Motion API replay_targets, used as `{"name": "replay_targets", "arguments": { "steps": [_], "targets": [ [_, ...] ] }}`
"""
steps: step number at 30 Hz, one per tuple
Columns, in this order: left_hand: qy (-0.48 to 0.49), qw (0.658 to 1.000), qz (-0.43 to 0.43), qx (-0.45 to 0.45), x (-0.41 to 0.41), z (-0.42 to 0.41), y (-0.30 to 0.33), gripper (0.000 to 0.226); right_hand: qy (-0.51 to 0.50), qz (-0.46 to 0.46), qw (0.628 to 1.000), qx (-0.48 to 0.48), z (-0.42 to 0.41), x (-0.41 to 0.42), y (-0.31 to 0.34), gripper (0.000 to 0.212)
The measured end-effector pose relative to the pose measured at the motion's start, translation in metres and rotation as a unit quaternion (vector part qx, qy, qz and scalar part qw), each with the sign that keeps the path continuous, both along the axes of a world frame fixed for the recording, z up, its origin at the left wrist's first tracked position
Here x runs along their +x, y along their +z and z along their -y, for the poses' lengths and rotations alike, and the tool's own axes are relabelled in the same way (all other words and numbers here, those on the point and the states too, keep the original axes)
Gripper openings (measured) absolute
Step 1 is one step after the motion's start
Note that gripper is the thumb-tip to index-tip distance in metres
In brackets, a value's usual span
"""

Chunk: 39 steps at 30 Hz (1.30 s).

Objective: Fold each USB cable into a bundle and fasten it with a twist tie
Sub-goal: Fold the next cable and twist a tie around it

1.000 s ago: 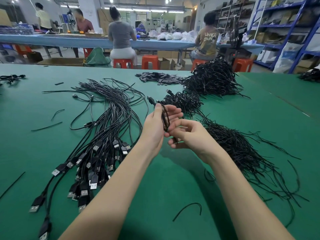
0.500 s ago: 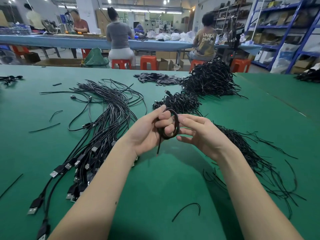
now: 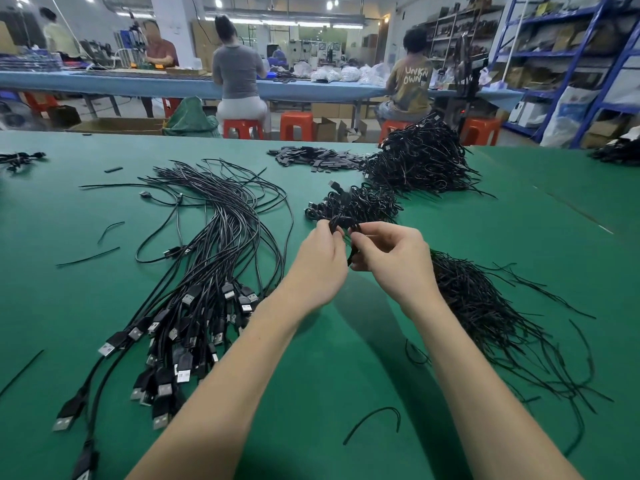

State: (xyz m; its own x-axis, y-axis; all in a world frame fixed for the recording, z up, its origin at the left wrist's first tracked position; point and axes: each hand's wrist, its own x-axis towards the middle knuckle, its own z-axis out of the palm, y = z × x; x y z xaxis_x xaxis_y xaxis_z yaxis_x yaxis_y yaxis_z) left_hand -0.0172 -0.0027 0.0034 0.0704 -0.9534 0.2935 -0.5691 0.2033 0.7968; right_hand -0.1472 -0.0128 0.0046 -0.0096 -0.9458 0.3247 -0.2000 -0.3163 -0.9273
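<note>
My left hand and my right hand meet above the green table, both pinching a small folded black USB cable bundle. Most of the bundle is hidden by my fingers; a short black end hangs below them. A fan of loose black USB cables lies to the left, plugs toward me. A heap of black twist ties lies to the right. Finished bundles sit just beyond my hands.
A bigger pile of bundled cables and flat black pieces lie farther back. Stray ties are scattered on the table. Several people sit at a blue bench behind; shelving stands at right.
The cable went from a loose loop to a tight bundle. Both hands moved forward and closed their fingertips on it, backs of the hands now turned up.
</note>
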Motion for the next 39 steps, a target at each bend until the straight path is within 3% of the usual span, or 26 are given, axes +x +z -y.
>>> {"name": "replay_targets", "arguments": {
  "steps": [2,5,11,13,15,19,22,23,25,27,29,33,39],
  "targets": [
    [-0.022,1.000,0.005,-0.004,0.001,-0.001,0.001,0.024,-0.005,0.021,1.000,-0.014,0.000,0.002,-0.001,0.018],
    [-0.089,0.994,-0.059,0.034,-0.003,-0.006,0.002,0.026,-0.004,0.061,0.998,-0.001,0.000,0.001,-0.001,0.018],
    [-0.065,0.998,0.011,-0.016,-0.005,-0.004,-0.001,0.020,0.088,0.088,0.992,0.025,-0.002,-0.001,0.001,0.013],
    [-0.066,0.997,0.036,-0.022,-0.006,-0.005,-0.002,0.016,0.041,0.079,0.996,0.019,0.001,0.003,0.000,0.002],
    [-0.076,0.996,0.047,-0.018,-0.010,-0.006,-0.006,0.010,-0.009,0.059,0.998,0.005,0.004,0.003,-0.005,0.012],
    [-0.095,0.995,-0.037,-0.007,-0.017,-0.007,-0.015,0.012,-0.023,0.095,0.993,0.061,0.007,-0.003,-0.012,0.024],
    [-0.048,0.992,-0.115,-0.011,-0.017,-0.003,-0.021,0.010,0.008,0.099,0.986,0.132,0.010,-0.008,-0.013,0.029],
    [-0.042,0.988,-0.148,0.002,-0.016,-0.001,-0.022,0.014,-0.018,0.053,0.989,0.137,0.013,-0.011,-0.015,0.035],
    [-0.044,0.977,-0.203,0.055,-0.012,0.002,-0.026,0.018,-0.119,-0.157,0.978,0.073,0.020,-0.021,-0.024,0.043],
    [-0.038,0.963,-0.242,0.111,-0.009,0.004,-0.032,0.019,-0.197,-0.379,0.904,-0.024,0.029,-0.028,-0.027,0.030],
    [-0.032,0.955,-0.257,0.145,-0.007,0.005,-0.037,0.019,-0.171,-0.493,0.853,0.012,0.047,-0.032,-0.027,0.040],
    [-0.032,0.960,-0.231,0.158,-0.009,0.004,-0.040,0.019,-0.104,-0.563,0.798,0.188,0.073,-0.033,-0.024,0.055],
    [0.011,0.986,-0.114,0.118,-0.007,0.002,-0.039,0.020,-0.152,-0.540,0.807,0.185,0.067,-0.040,-0.019,0.040]
  ]
}}
